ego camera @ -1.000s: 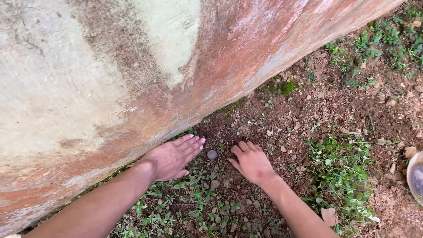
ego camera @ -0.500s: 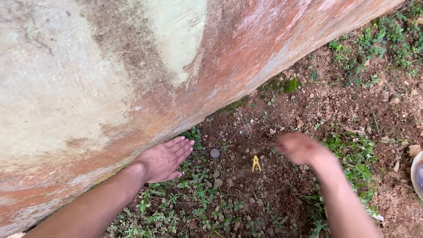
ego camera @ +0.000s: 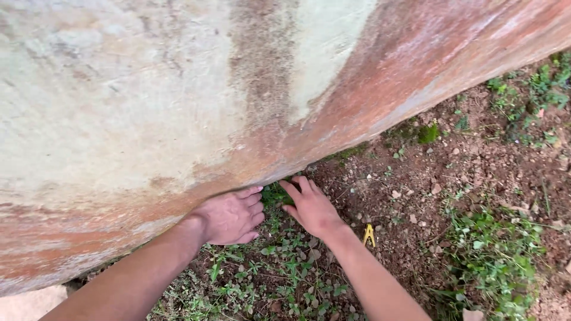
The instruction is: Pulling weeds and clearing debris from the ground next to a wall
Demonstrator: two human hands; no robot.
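Nearest the camera, two bare forearms reach forward over a patch of low green weeds growing from reddish-brown stony soil. The left hand lies palm down on the ground, its fingers loosely together and curled a little, the fingertips at the foot of a large weathered wall of pale plaster stained rusty red along its base; it grips nothing that can be seen. Just beside it, the right hand also rests palm down, fingers spread slightly and stretched toward the dark gap where the wall meets the soil, over a small clump of green leaves between the two hands. Whether those fingertips pinch any leaf or stem cannot be told. To the right of the right wrist, near but not touching it, a small yellow plastic clothes peg lies on the bare earth among pebbles. Further right, a thicker tuft of weeds spreads over the soil, and beyond it more green growth lines the ground beside the wall's far end.
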